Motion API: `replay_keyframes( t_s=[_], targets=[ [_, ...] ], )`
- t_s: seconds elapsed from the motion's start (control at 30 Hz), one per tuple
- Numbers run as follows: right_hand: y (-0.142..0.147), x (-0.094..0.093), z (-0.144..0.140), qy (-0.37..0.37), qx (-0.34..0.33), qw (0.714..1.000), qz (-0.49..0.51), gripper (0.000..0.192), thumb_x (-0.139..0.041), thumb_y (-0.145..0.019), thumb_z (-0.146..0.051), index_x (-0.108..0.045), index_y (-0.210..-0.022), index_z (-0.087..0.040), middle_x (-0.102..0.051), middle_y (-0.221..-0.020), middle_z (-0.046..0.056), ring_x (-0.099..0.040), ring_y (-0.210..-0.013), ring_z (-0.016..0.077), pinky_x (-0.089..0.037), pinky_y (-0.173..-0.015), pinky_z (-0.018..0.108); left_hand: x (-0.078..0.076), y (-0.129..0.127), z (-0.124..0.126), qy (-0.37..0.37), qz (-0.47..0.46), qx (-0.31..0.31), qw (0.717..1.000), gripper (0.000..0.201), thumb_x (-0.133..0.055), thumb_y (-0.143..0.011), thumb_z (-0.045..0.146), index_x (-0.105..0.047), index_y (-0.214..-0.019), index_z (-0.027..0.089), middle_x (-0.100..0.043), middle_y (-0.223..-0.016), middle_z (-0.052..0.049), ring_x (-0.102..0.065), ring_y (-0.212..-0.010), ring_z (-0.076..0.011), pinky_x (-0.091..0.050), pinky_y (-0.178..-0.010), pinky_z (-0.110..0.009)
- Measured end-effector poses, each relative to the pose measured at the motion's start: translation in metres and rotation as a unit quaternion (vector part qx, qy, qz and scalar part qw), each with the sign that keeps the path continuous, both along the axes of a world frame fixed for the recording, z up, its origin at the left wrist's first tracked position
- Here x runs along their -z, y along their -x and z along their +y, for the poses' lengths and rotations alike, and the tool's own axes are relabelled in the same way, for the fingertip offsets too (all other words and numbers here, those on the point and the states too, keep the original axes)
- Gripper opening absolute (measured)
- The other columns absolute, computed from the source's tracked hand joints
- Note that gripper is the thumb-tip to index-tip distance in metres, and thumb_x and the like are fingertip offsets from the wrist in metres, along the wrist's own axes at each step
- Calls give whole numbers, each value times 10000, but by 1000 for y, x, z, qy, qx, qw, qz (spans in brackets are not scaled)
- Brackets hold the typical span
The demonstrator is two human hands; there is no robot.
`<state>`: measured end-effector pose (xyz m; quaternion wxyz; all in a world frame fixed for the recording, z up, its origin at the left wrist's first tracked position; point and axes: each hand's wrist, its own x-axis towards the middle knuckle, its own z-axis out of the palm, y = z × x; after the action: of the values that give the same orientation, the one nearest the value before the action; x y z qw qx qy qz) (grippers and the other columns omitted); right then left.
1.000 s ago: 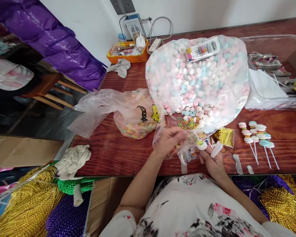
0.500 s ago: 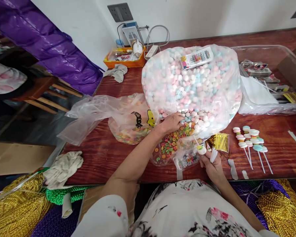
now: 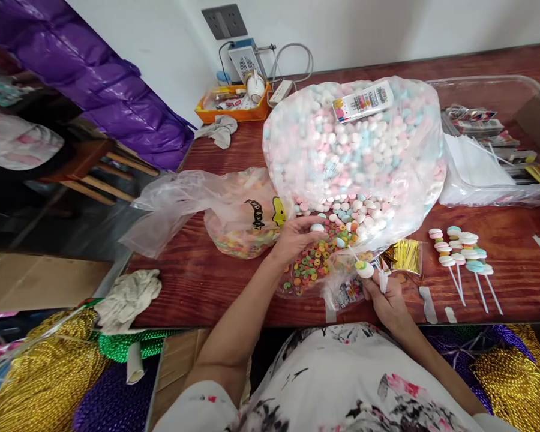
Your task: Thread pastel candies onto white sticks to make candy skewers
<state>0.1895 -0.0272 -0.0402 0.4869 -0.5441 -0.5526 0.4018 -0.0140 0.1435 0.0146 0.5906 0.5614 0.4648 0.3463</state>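
My left hand (image 3: 294,237) reaches into the open mouth of a big clear bag of pink, blue and white candies (image 3: 355,144) and pinches a pale blue candy (image 3: 317,227). Just below it lies a heap of small coloured ring candies (image 3: 312,264). My right hand (image 3: 387,297) holds a thin white stick with a white and yellow-green candy threaded on it (image 3: 364,268), close to the table's front edge.
Several finished candy sticks (image 3: 463,252) lie at the right, next to gold twist ties (image 3: 402,255). A second bag of ring candies (image 3: 240,219) sits left. A clear tray (image 3: 490,90) holds packaging. Orange box (image 3: 231,105), rags and bead strands (image 3: 45,372) surround.
My left hand went from near the stick up into the big bag's mouth and now holds a pale blue candy. My right hand kept the stick almost still.
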Motion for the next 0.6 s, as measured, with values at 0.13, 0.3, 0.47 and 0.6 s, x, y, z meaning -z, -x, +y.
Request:
replay_keyframes(
  t_s=[0.13, 0.3, 0.47, 0.6],
  targets=[
    [11, -17, 6, -36, -46, 997, -40, 256, -469, -951, -178, -547, -708, -198, -562, -656, -18, -439, -571, 120, -361, -582, 254, -9, 10, -48, 110, -181, -92, 973, 388, -915, -568, 273, -794, -927, 187, -772, -886, -47, -586, -562, -79, -443, -475, -189],
    [23, -31, 7, -27, -105, 990, -90, 292, -414, -891, -97, -681, -975, -179, -662, -791, 10, -519, -658, 141, -404, -640, 249, -13, 11, -81, 126, -248, -112, 954, 379, -864, -709, 324, -785, -1054, 191, -768, -1049, -91, -620, -646, -78, -471, -490, -170],
    [29, -31, 0, 18, -132, 983, -126, 332, -408, -848, -76, -699, -966, -182, -680, -812, 36, -560, -720, 172, -434, -697, 271, -3, 10, -91, 96, -238, -145, 956, 407, -862, -713, 334, -765, -1084, 199, -771, -1011, -86, -591, -567, -71, -452, -432, -175],
    [31, -34, -2, 35, -126, 982, -133, 344, -411, -830, -58, -702, -962, -186, -683, -819, 32, -552, -704, 162, -426, -681, 258, 6, 4, -97, 41, -231, -175, 956, 414, -851, -734, 366, -754, -1105, 212, -768, -1031, -71, -596, -576, -66, -449, -444, -172]
  ],
)
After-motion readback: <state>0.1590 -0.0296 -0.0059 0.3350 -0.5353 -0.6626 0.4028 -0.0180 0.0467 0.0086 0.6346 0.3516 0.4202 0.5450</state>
